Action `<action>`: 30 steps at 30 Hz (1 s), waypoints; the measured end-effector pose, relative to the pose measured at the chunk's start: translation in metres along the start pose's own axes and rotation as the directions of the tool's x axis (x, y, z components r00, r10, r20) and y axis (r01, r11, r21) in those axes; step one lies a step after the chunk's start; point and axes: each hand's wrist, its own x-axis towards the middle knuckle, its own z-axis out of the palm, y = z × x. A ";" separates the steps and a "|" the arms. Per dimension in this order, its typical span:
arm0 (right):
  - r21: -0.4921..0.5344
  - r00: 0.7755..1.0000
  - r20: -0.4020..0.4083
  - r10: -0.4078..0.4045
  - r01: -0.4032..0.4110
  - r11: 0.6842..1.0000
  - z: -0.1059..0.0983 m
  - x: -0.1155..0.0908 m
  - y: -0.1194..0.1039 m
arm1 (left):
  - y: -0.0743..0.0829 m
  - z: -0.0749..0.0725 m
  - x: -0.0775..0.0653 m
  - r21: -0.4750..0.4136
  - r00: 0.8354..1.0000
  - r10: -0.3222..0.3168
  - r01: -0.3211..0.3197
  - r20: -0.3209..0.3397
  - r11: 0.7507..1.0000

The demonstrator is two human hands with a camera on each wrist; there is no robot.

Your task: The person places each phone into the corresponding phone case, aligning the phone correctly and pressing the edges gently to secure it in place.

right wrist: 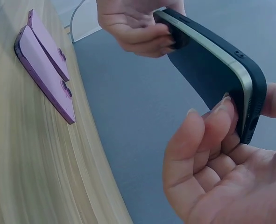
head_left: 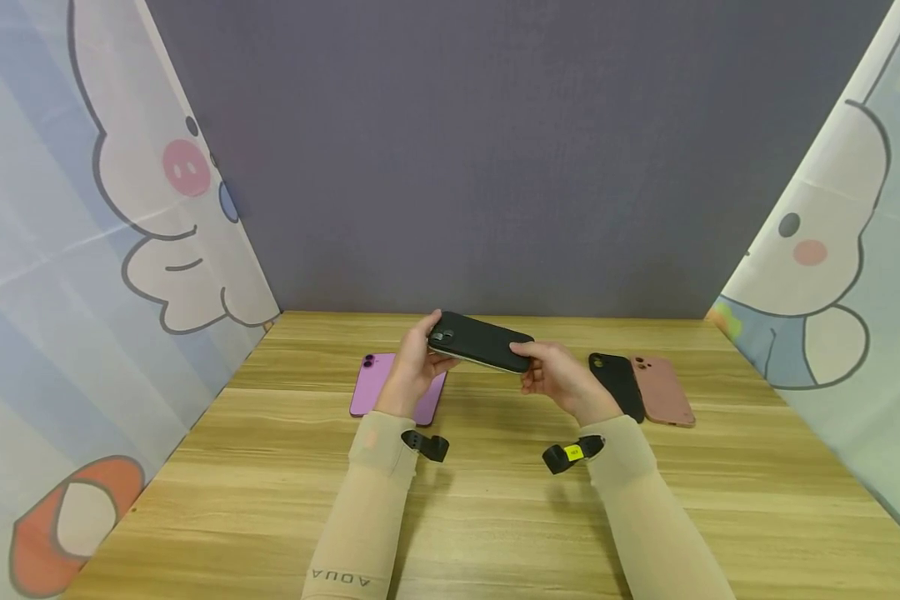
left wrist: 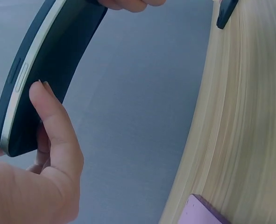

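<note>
Above the table, both hands hold a phone [right wrist: 198, 65] with a black case [head_left: 480, 337] on its back, tilted with the back facing up in the head view. My left hand [head_left: 412, 371] grips the camera end, thumb and fingers on opposite faces. At the other end, my right hand [head_left: 562, 379] pinches it, thumb on the case and fingers on the dark screen side. Both wrist views show the phone's pale frame standing out past the black case's edge. How far the case is seated I cannot tell.
Purple phones [head_left: 371, 387] lie side by side on the wooden table [head_left: 495, 500], partly beneath my left arm. To the right lie a black phone case [head_left: 618, 383] and a pink phone or case [head_left: 663, 390]. A grey panel [head_left: 495, 167] stands behind; printed curtains [head_left: 37, 250] flank it.
</note>
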 end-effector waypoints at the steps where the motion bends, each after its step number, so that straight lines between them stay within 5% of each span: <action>1: -0.001 1.000 -0.002 -0.001 0.001 1.000 0.000 0.000 0.000 | 0.000 0.000 0.000 0.012 1.000 0.002 -0.002 0.003 1.000; 10: -0.029 1.000 -0.018 -0.007 0.006 1.000 -0.004 0.001 0.000 | 0.000 -0.001 0.000 0.110 0.999 0.045 -0.043 -0.011 0.993; 30: -0.048 0.991 -0.123 -0.058 0.052 0.997 -0.004 -0.001 -0.002 | 0.000 -0.005 -0.001 0.167 0.999 0.039 -0.038 -0.001 0.985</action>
